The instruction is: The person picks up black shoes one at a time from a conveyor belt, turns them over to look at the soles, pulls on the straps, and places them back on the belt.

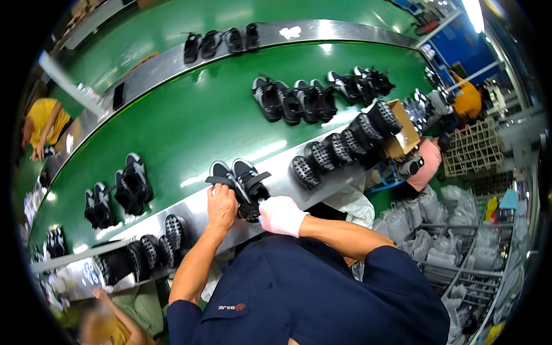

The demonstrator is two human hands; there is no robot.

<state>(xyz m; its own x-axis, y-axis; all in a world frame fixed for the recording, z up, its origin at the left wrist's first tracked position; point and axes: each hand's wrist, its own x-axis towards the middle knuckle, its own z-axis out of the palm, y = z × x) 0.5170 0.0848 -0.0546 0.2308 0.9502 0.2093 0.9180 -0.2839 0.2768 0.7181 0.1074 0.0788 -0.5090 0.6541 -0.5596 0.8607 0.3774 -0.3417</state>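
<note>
A pair of black sports shoes with grey-white trim lies in front of me at the belt's near edge, toes pointing away. My bare left hand (222,205) is closed on the left shoe (221,171) near its strap and collar. On my right hand (282,216) is a pale pink-white glove, its fingers curled against the heel opening of the right shoe (246,171). That shoe's loose strap (257,180) sticks out to the right. My palms hide the heels, and a dark studded sole (248,213) shows between the hands.
A green conveyor belt (190,126) carries more black shoes (266,99). On the metal ledge, studded shoes (305,172) line up to my right beside a cardboard box (404,129), others (150,253) to my left. Wrapped bundles (428,204) fill a rack at right. Several people work nearby.
</note>
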